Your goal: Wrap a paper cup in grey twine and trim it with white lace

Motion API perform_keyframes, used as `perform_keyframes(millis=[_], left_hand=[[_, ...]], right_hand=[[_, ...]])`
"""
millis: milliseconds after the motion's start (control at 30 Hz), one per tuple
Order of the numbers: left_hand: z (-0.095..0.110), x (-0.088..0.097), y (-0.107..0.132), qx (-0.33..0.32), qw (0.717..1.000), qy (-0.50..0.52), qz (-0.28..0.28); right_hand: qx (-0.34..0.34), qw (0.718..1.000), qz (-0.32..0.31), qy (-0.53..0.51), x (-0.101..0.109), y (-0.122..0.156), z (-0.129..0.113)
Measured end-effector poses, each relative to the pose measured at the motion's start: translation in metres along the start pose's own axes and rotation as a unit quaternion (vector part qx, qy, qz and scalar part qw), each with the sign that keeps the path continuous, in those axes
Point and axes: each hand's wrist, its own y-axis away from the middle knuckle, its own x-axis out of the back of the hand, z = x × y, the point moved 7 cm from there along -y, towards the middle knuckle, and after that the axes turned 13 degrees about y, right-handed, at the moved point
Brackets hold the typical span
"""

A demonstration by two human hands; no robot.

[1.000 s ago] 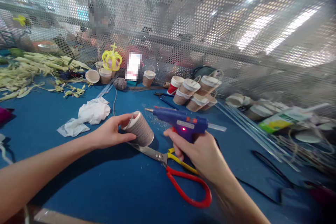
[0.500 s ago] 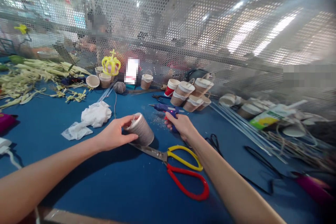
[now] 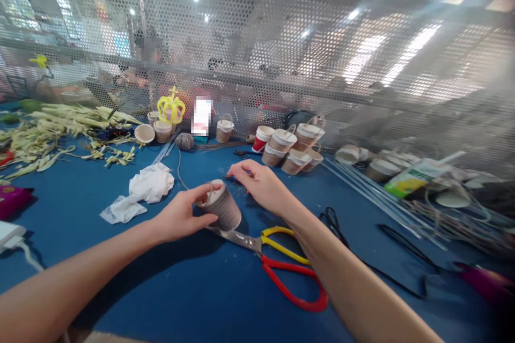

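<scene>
My left hand (image 3: 180, 218) is closed round a paper cup wrapped in grey twine (image 3: 222, 208), which lies tilted on its side on the blue table (image 3: 181, 289). My right hand (image 3: 260, 184) hovers just behind the cup with its fingers stretched out to the left and nothing in them. Under those fingers only a dark sliver of the blue glue gun (image 3: 230, 178) shows. Scissors with yellow and red handles (image 3: 284, 265) lie in front of the cup, the blades pointing under it.
A crumpled white tissue (image 3: 148, 183) lies to the left. Stacked paper cups (image 3: 290, 148), a ball of twine (image 3: 184, 141) and a yellow crown (image 3: 171, 107) stand before a perforated metal screen (image 3: 281, 64). Clear glue sticks (image 3: 372, 195), black scissors (image 3: 333, 220) and clutter lie at right; green leaves (image 3: 48, 126) lie at left.
My right hand has set the blue glue gun down on the table behind the cup, let go of it and moved left toward the cup. My left hand still holds the cup.
</scene>
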Motion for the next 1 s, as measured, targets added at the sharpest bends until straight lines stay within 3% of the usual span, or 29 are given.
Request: perform_keyframes(millis=[67, 133, 200, 300, 400, 600, 1000], left_hand=[[0.002, -0.001, 0.0, -0.01, 1.0, -0.01, 0.001], [0.004, -0.001, 0.001, -0.016, 1.0, -0.028, 0.001], [0.007, -0.001, 0.001, -0.022, 0.999, -0.05, -0.001], [0.011, -0.001, 0.002, -0.04, 0.997, -0.062, -0.007], [0.012, -0.003, 0.002, -0.048, 0.998, -0.038, -0.023], [0.007, 0.004, -0.001, -0.012, 0.996, 0.089, -0.017], [0.015, -0.002, -0.002, 0.02, 0.975, 0.212, -0.061]], right_hand=[[0.092, 0.996, 0.004, -0.016, 0.005, 0.001, -0.028], [0.129, 0.991, -0.018, 0.016, 0.001, -0.002, -0.044], [0.125, 0.988, -0.086, 0.042, -0.01, -0.006, -0.049], [0.1, 0.981, -0.163, -0.04, -0.021, -0.01, -0.051], [0.067, 0.979, -0.136, -0.137, -0.018, -0.009, -0.047], [-0.006, 0.953, -0.014, -0.304, -0.001, 0.007, -0.018], [-0.073, 0.93, 0.03, -0.359, 0.0, 0.039, 0.012]])
